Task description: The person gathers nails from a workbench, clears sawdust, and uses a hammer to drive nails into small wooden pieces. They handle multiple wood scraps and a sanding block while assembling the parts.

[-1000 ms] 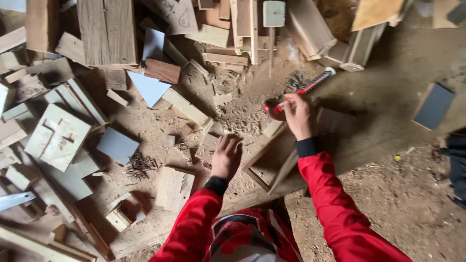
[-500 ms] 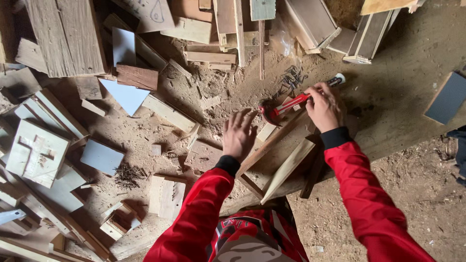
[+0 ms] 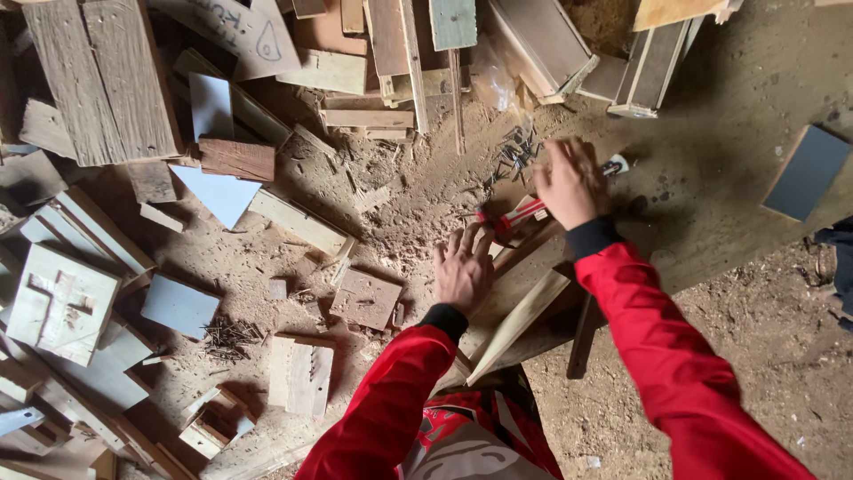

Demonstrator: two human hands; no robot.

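The right hand (image 3: 570, 182) is wrapped tight around the handle of a red-and-white hammer (image 3: 524, 213), whose head end points left and sits low over the pale wooden frame (image 3: 520, 293) lying on the sawdust floor. The left hand (image 3: 464, 265) lies flat with fingers spread, pressing on the near edge of that frame, just beside the hammer's head, gripping nothing. A loose pale plank (image 3: 520, 322) leans diagonally across the frame toward the person's red sleeves. Just beyond the hammer lies a scatter of dark nails (image 3: 515, 153) on the dust. Up at the top right, an open wooden crate (image 3: 644, 67) stands on its side; what it holds cannot be made out. Off to the left, another heap of nails (image 3: 229, 336) sits beside a small square board (image 3: 366, 299).
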